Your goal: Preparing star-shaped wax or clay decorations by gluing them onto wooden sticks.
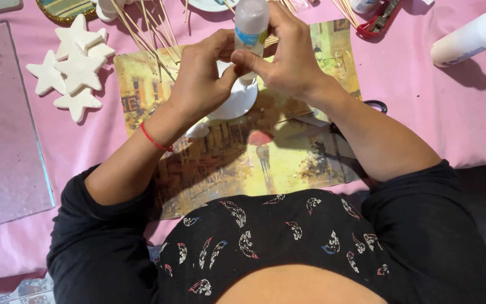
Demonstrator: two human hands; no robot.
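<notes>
Your right hand (291, 56) is wrapped around a small clear glue bottle (251, 25), held upside down with its nozzle pointing at the desk (457, 129). The grip is clamped on the bottle: the fingers curl round its body from the right and the thumb presses across the lower part, near the neck. The bottle has a blue band on its label and hangs over the middle of the work area, just above a small white round piece (234, 101).

Your left hand (201, 76) is brought in tight against the right. Its thumb and fingertips meet at the bottle's nozzle end, closed together there; you cannot tell from this view whether they pinch the nozzle itself or something small under it. A red cord (154, 138) circles the left wrist.

The white round piece lies on a painted picture sheet (277, 157) in yellow and brown tones, which covers the pink cloth on the desk. To the left of the sheet sits a heap of white stars (77, 70), touching one another. Thin wooden sticks (147, 36) lie scattered behind your hands. A larger white bottle with a blue cap (471, 36) lies on its side at the far right, well apart from the hands.
</notes>
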